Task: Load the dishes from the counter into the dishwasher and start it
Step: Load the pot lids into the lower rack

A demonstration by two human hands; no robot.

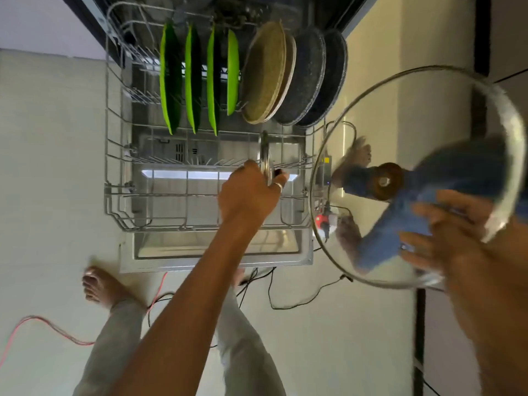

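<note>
The dishwasher's lower rack [114, 178] is pulled out over the open door [217, 261]. Several green plates [171, 78], two tan plates [265, 72] and two dark speckled plates [308, 78] stand upright in its far row. My left hand [248, 192] grips a small glass lid [264, 155], held on edge among the tines at the rack's near right. At the right, above the floor beside the rack, my right hand [451, 235] holds a large glass lid [400, 110] by its rim. Its brown knob [384, 181] faces me.
Black cables [300, 304] and a red cable [51, 330] trail across the pale floor near my bare feet [100, 284]. Through the large lid I see another person's blue trouser legs [380, 247] and a red plug [323, 221]. Cabinet fronts [445, 338] run along the right.
</note>
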